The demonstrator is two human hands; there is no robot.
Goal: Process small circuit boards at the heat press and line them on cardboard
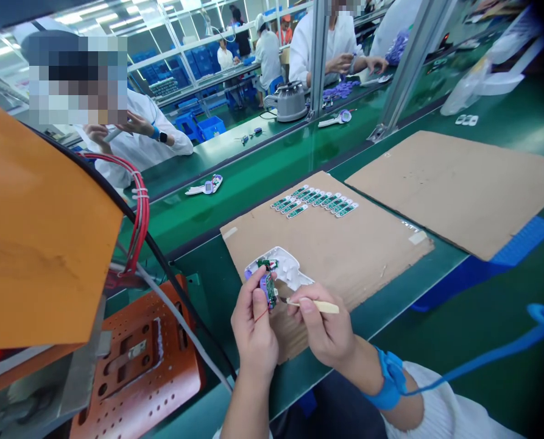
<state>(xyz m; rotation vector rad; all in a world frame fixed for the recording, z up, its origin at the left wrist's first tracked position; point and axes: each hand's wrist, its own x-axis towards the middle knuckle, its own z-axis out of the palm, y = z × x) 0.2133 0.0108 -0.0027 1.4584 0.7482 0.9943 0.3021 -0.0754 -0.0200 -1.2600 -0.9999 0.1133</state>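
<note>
My left hand [254, 326] pinches a small green circuit board in a purple frame [270, 286], with a red wire hanging below it. Closed around a slim tool with a pale yellow handle [324, 306], my right hand [329, 334] points the thin dark tip at the board's edge. I cannot tell whether the tip touches the board. Just behind my fingers lies a white plastic housing half [286, 263], with another bit of green board [272, 264] at its left end. Cardboard [367, 262] covers the bench under both hands.
Several narrow green circuit boards [315, 200] lie in rows on the cardboard. An orange machine [43, 231] and an orange perforated plate [139, 366] stand left, with cables alongside. A white device [206, 186] rests on the green belt [253, 174]. Co-workers sit across it.
</note>
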